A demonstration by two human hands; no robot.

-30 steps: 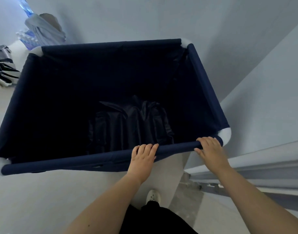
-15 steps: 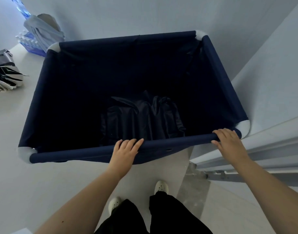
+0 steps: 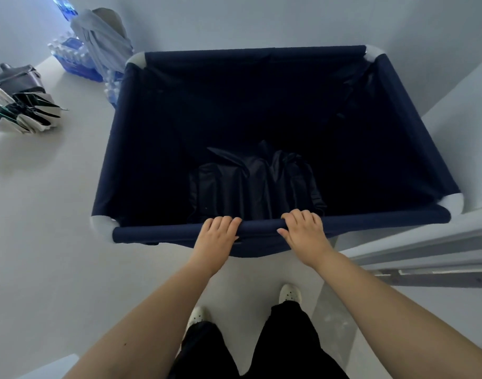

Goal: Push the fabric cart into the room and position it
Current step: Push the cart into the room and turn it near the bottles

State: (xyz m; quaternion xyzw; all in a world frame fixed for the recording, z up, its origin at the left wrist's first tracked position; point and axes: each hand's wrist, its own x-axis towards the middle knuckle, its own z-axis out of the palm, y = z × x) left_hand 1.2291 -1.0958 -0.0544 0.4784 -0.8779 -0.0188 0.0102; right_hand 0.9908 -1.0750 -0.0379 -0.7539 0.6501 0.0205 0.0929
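Note:
A navy fabric cart (image 3: 157, 231) with white corner pieces stands on the pale floor in front of me, its far side close to the wall. Dark crumpled fabric (image 3: 256, 184) lies at its bottom. My left hand (image 3: 216, 236) grips the near padded rail left of its middle. Just right of it, my right hand (image 3: 302, 231) grips the same rail, fingers curled over the top.
Packs of water bottles (image 3: 70, 58) and a grey cloth bundle (image 3: 103, 42) sit by the wall at the far left corner of the cart. Folded black and white items (image 3: 24, 113) lie on the floor at left. A door frame and threshold (image 3: 425, 258) run along the right.
The cart has rolled forward and to the right in my view, closer to the wall. My right hand has slid from the rail's right corner toward the middle, beside my left hand.

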